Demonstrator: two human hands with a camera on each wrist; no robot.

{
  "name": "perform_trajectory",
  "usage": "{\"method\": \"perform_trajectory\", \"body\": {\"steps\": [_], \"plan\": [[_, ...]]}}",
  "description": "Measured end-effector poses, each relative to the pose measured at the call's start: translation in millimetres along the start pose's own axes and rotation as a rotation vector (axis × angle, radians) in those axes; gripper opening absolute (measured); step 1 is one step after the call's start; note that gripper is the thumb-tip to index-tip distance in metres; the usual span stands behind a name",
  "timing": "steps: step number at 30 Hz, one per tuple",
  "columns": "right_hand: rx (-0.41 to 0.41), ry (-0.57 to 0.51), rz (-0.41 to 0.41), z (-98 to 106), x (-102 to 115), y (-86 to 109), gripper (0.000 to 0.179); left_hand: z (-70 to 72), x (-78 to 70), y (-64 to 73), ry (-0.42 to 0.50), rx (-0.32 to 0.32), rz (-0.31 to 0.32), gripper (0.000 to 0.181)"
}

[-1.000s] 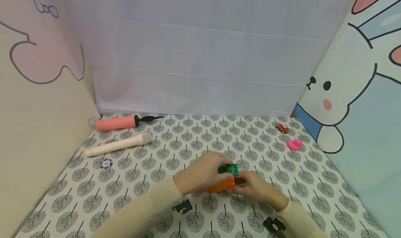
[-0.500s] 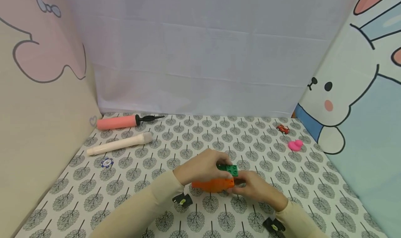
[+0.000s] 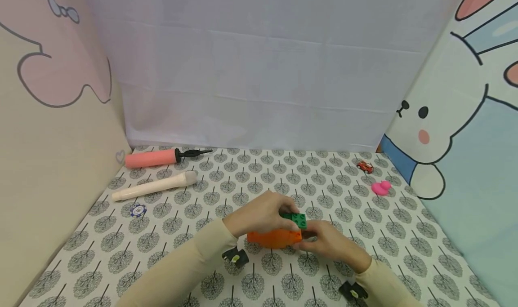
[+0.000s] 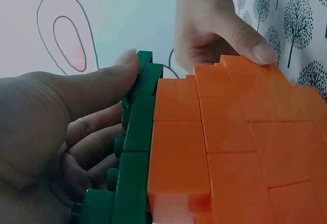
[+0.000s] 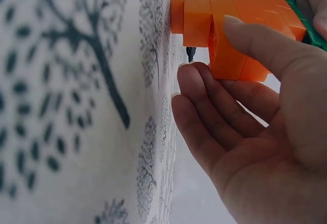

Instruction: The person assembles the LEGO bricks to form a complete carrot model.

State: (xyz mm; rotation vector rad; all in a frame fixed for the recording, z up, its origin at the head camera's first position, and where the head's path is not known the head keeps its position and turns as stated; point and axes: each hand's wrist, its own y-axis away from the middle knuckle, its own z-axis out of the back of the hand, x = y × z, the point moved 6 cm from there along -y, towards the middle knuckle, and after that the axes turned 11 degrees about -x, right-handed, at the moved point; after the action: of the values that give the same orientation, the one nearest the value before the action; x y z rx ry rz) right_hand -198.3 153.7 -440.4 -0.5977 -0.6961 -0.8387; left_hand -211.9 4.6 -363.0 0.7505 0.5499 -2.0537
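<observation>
A toy building-block model is held between both hands over the middle of the table. Its orange brick body [image 3: 273, 238] is stepped at the edges, and a row of green bricks [image 4: 137, 127] with studs runs along its top. My left hand [image 3: 265, 213] grips the green row from above, its thumb pressing one side and its fingers curled behind the studs in the left wrist view. At the model's right end, my right hand [image 3: 329, 242] pinches the orange body, thumb on one face and fingertips at its underside. The left hand covers part of the green row in the head view.
On the left of the tree-patterned tablecloth [image 3: 226, 293] lie a pink hand pump [image 3: 151, 158], a white toy microphone [image 3: 155, 186] and a poker chip [image 3: 138, 210]. At the right are a red toy car [image 3: 365, 166] and a pink rubber duck [image 3: 381, 188]. Cloth walls enclose three sides.
The left hand has risen slightly, so more of the orange body's left part shows below it than one second ago. Both hands keep hold of the model, and the right hand has barely moved.
</observation>
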Motion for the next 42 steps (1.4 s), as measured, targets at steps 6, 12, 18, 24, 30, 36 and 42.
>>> {"method": "perform_trajectory", "body": {"steps": [6, 12, 18, 24, 30, 36, 42], "plan": [[0.004, 0.008, -0.007, 0, -2, 0.6, 0.022, 0.6, -0.7, 0.3, -0.044, -0.017, 0.001, 0.022], [0.008, 0.016, -0.048, -1, -3, 0.6, 0.017, 0.9, -3.6, 1.7, -0.154, -0.044, -0.044, 0.023], [0.008, 0.029, -0.076, -2, -6, 1.1, 0.017, 1.5, -3.9, 2.4, -0.206, -0.036, -0.059, 0.024], [0.012, 0.035, -0.079, -2, -4, 0.9, 0.017, 1.8, -2.1, 2.6, -0.173, -0.015, -0.060, 0.024], [0.020, 0.018, -0.073, -1, -1, -0.9, 0.023, 8.4, 10.4, 13.1, -0.170, -0.010, -0.034, 0.064], [0.022, 0.042, -0.084, -1, -2, -2.5, 0.025, 22.1, 32.9, 38.4, -0.148, -0.047, -0.028, 0.073], [0.019, 0.059, -0.102, -2, -3, -1.8, 0.027, 31.4, 62.6, 63.8, -0.005, -0.121, 0.084, 0.081]]}}
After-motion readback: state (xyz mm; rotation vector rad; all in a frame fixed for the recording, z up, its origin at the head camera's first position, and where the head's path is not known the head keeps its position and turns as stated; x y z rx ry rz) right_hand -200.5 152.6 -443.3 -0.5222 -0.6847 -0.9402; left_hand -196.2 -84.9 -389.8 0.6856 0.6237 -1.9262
